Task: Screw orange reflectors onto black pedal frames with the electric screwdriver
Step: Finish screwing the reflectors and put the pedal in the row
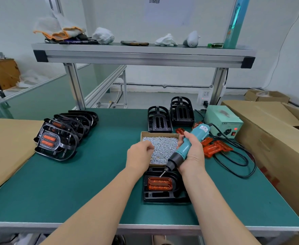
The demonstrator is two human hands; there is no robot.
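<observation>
Your right hand (192, 154) grips the electric screwdriver (186, 147). Your left hand (139, 155) curls over the screw box (164, 149) mid-table (92, 183), its fingertips hidden, so I cannot tell whether it pinches a screw.

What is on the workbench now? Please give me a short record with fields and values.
pedal in work: black frame, orange reflector seated in it
left hand: over the screw box, fingers curled; holding a screw unclear
right hand: grips screwdriver, tip down near the reflector
finished pedals: row at left
bare frames: behind the box
loose reflectors: right of the box
</observation>
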